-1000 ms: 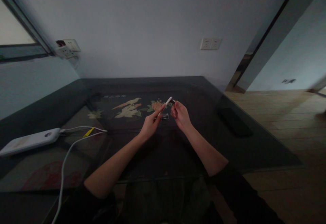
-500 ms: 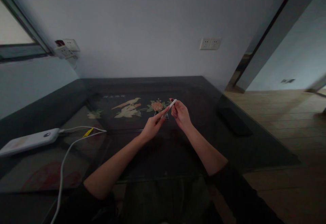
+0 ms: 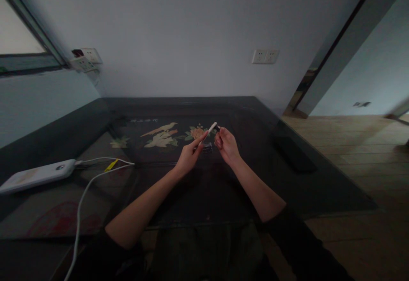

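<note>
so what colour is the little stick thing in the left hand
White, seen in the head view: the stick is pinched in the left hand, its tip meeting the right hand.

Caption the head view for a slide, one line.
Left hand holds a slim white stick while right hand pinches its dark tip, above a dark glass table.

Dim room with a dark glass-topped table against a pale wall

A double socket (image 3: 265, 56) is set in the wall (image 3: 179, 29); a window (image 3: 15, 38) is seen at left, a wooden floor (image 3: 358, 144) at right, and a bird-and-flower picture (image 3: 162, 135) is shown under the table (image 3: 191, 106) glass.
</note>
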`<action>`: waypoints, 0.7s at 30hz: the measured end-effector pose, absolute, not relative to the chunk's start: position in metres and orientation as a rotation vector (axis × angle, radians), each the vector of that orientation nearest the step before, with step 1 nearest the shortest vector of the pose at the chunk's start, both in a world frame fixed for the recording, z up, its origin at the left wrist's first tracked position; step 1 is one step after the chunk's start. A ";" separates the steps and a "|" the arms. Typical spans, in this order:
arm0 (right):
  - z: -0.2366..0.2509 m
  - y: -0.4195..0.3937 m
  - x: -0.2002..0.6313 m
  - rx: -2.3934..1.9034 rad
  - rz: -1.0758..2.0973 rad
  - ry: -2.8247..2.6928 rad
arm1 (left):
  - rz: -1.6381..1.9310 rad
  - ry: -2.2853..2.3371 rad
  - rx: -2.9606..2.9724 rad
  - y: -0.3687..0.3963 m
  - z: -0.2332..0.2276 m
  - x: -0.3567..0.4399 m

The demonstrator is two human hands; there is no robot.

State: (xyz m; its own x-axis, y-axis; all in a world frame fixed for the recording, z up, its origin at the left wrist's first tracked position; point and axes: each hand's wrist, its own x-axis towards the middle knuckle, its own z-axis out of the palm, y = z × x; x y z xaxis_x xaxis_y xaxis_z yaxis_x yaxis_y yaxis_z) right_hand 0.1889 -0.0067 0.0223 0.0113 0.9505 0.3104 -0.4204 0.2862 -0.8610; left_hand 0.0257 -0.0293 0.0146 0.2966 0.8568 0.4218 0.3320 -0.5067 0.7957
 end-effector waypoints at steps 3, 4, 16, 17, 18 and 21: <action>0.023 -0.007 0.189 -0.651 1.183 -1.064 | 1.175 1.050 1.965 -0.031 0.017 0.027; 0.023 -0.007 0.189 -0.649 1.181 -1.061 | 1.171 1.042 1.966 -0.032 0.017 0.027; 0.023 -0.005 0.189 -0.629 1.202 -1.028 | 1.071 0.923 1.965 -0.038 0.013 0.031; 0.023 -0.005 0.189 -0.628 1.196 -1.032 | 1.072 0.923 1.959 -0.039 0.014 0.031; 0.022 -0.004 0.189 -0.631 1.192 -1.035 | 1.072 0.926 1.957 -0.039 0.015 0.031; 0.021 -0.004 0.189 -0.648 1.181 -1.038 | 1.085 0.956 1.950 -0.039 0.017 0.031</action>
